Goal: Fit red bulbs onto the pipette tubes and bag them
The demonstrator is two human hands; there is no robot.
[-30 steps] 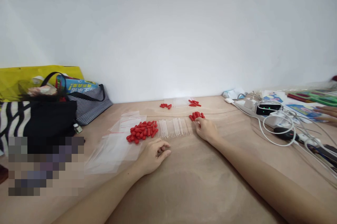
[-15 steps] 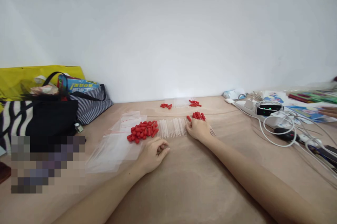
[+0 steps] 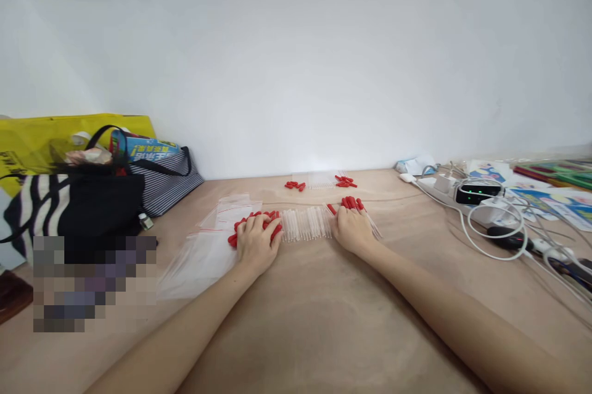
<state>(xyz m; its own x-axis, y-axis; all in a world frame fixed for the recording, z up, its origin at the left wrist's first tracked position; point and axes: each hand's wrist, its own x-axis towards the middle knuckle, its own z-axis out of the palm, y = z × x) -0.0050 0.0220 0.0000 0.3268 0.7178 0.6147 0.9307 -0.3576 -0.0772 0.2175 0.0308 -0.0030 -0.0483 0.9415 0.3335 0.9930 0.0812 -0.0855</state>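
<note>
Your left hand (image 3: pixel 259 242), fingers loosely spread, covers the red bulbs (image 3: pixel 240 223) beside the bags (image 3: pixel 203 258). Your right hand (image 3: pixel 353 229) is half curled by the capped tubes (image 3: pixel 353 203); its grip can't be told. The clear tubes (image 3: pixel 305 225) lie between both hands.

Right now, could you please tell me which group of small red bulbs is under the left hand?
The near red pile partly over the clear plastic bags, left of the thin clear tubes; only it lies under the left hand.
</note>
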